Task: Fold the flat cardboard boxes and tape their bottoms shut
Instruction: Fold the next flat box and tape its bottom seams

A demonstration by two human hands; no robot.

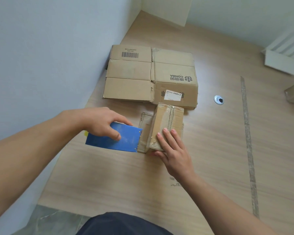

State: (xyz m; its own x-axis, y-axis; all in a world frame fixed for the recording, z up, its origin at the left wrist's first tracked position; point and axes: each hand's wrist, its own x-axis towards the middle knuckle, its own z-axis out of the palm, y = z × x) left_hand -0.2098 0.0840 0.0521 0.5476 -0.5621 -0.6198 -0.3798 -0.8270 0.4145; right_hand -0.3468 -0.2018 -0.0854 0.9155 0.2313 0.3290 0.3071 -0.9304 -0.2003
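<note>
A small folded cardboard box (168,117) stands on the wooden table with clear tape along its top seam. My right hand (172,150) lies on its near side, fingers spread flat against the cardboard, thumb under the near edge. My left hand (102,122) grips a blue tape dispenser (115,139), whose toothed edge touches the box's left side. Behind the box lies a stack of flat cardboard boxes (143,73), printed with a barcode and a logo.
A grey-blue wall runs close along the left of the wooden table (126,180). A round metal grommet (218,99) sits in the table to the right. A strip of tape residue (248,141) runs down the right side. White objects stand at the far right.
</note>
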